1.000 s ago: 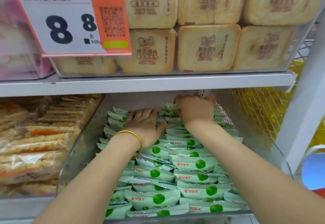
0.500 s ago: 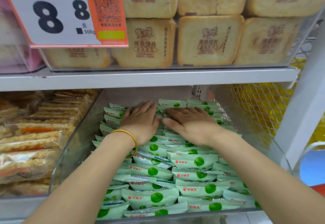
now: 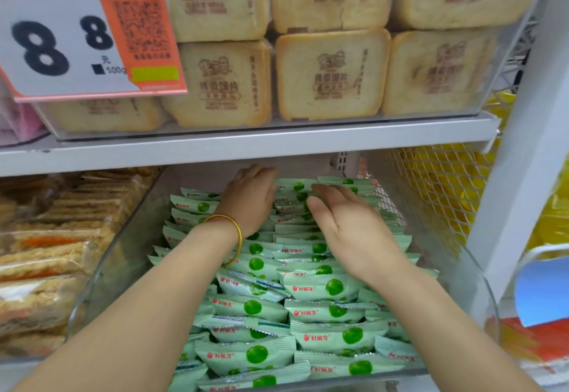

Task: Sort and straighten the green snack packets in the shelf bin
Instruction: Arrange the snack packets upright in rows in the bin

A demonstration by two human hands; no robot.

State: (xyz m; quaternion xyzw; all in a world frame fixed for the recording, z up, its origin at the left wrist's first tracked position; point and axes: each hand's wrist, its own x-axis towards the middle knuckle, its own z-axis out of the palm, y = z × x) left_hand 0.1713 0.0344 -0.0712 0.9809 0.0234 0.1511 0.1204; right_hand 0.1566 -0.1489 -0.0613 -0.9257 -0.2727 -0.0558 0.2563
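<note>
Got the left hand (image 3: 246,204) dug in at the far end of the shelf bin (image 3: 123,256) with fingertips hidden, so can't tell about a grip. Got the right hand (image 3: 348,228) flat and loose just beside it, not touching it, probably to square up the rows. Looking at green snack packets (image 3: 326,287) filling the bin, shingled near to far, long axes left-right, logos up.

Shelf board (image 3: 246,145) low over rear of bin (image 3: 117,262), clear walls L+R, open room above front pkts (image 3: 326,314)
</note>
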